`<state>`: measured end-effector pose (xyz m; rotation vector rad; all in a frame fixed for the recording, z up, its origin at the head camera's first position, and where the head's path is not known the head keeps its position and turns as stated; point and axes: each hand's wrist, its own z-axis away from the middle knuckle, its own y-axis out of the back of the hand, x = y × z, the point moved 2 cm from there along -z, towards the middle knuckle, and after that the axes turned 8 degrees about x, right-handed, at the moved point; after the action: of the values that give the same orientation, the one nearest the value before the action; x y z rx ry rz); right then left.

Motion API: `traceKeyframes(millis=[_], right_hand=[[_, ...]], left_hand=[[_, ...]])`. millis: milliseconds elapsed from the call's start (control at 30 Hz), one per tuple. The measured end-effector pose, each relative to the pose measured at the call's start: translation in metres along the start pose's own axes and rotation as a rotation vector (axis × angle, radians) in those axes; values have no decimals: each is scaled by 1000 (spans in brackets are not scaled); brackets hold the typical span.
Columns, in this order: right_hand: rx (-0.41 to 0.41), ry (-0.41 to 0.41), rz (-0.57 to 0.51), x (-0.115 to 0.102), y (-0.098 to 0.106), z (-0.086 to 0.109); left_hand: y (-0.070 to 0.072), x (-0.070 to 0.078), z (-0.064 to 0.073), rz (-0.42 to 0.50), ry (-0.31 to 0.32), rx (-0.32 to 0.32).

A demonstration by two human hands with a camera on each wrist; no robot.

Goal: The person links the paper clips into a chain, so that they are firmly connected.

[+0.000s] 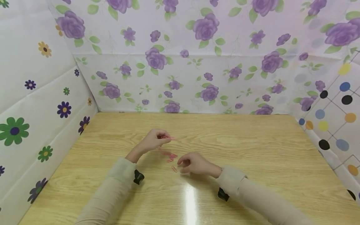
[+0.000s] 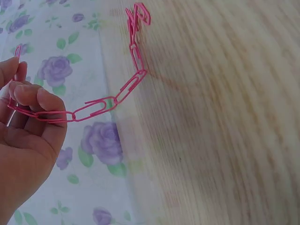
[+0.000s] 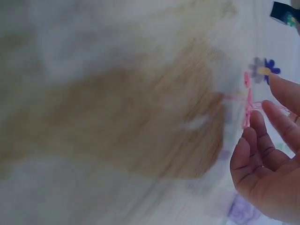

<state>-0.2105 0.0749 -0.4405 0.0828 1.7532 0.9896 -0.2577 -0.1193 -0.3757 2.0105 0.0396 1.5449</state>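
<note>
My left hand [image 1: 153, 140] pinches one end of a chain of linked pink paper clips [image 2: 96, 110] between thumb and fingertips, and the chain passes across the curled fingers. Its other part hangs and sags down to the wooden table, where several clips lie bunched up [image 1: 170, 155]. One pink paper clip [image 1: 174, 169] lies apart on the wood, in front of that bunch. Just to its right hovers my right hand [image 1: 196, 163], fingers loosely bent. In the right wrist view, thumb and forefinger stand apart with nothing between them.
The wooden table [image 1: 253, 150] ends at a back wall of flowered cloth [image 1: 191, 72]. Patterned cloth also hangs at the left [image 1: 42, 103] and right. Dark wrist cameras [image 1: 138, 177] sit under both sleeves. Light glares off the table's front.
</note>
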Motion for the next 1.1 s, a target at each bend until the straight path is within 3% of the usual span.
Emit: traceKeyframes(millis=[267, 500, 800, 1100], right_hand=[[2, 63, 19, -6, -12, -13], [12, 73, 125, -10, -21, -19], [-31, 84, 149, -8, -18, -11], [-54, 0, -38, 4, 8, 9]], left_hand=[[5, -9, -2, 23, 24, -27], [4, -46, -12, 31, 20, -24], [-2, -41, -12, 46, 33, -14], [-13, -28, -12, 54, 0, -10]])
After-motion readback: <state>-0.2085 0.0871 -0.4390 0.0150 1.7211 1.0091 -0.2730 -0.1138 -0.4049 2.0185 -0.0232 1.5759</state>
